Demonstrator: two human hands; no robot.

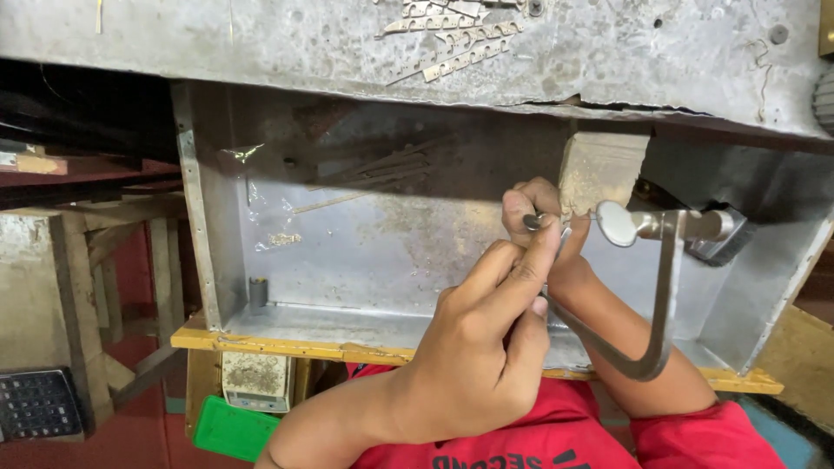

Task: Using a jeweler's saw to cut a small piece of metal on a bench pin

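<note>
Two hands meet at a small metal piece [532, 221] pressed against the wooden bench peg [599, 169], which juts out from under the worn workbench top [608, 61]. The piece is mostly hidden by fingers; only a rounded grey end shows, so its shape cannot be told. The left hand [473, 356], nearer the viewer, is closed around the handle of a jeweller's saw frame [665, 295], forefinger stretched up toward the piece. The frame's long back runs from near to far, curving under the right wrist, with its round clamp screw [618, 223] just right of the piece; the blade itself is too thin to see. The right hand [534, 208] lies farther off, fingertips pinched shut on the piece at the peg, so it is the closer hand to the work. Below both sits a sheet-metal catch tray [347, 252] with a yellow front edge. Thin perforated metal strips [452, 39] lie on the bench top far left of the peg. A calculator [35, 404] sits at the near left.
</note>
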